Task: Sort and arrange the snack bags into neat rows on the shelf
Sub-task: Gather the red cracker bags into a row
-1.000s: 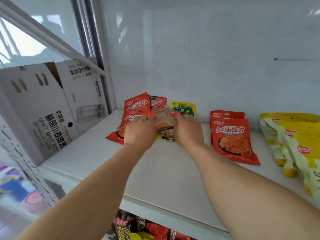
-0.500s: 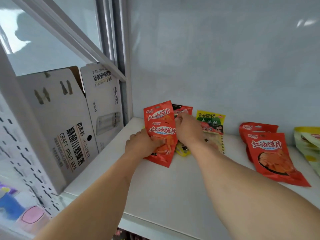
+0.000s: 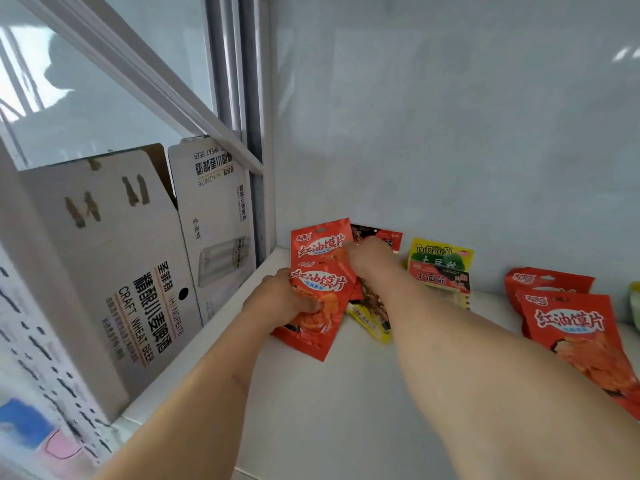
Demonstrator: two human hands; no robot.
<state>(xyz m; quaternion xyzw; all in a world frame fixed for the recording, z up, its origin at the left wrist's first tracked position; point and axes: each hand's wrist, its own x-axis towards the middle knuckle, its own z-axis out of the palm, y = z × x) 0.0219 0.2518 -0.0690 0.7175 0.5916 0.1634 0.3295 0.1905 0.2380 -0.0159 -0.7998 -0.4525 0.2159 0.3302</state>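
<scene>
At the back left of the white shelf [image 3: 346, 410], my left hand [image 3: 280, 299] grips the lower left edge of a red snack bag [image 3: 320, 289], its thumb on the bag's face. A second red bag [image 3: 320, 242] stands behind it. My right hand [image 3: 370, 261] reaches to the right edges of these bags, fingers curled against them; what it holds is unclear. Under my right wrist lie a dark red bag [image 3: 379, 235] and a yellow-edged bag [image 3: 369, 320]. A yellow-green bag [image 3: 440, 256] stands right of them with a small red-banded bag [image 3: 440, 284] in front.
Two more red bags [image 3: 568, 327] lean at the right of the shelf, and a pale green-yellow bag [image 3: 635, 306] shows at the frame's right edge. An open white cardboard beer box [image 3: 114, 271] stands left of the shelf beside the metal post [image 3: 258, 133].
My head has turned left, so the bags sit further right in view. My left hand has stood the red bags up from the pile and shifted them left; my right hand has moved to their right edge.
</scene>
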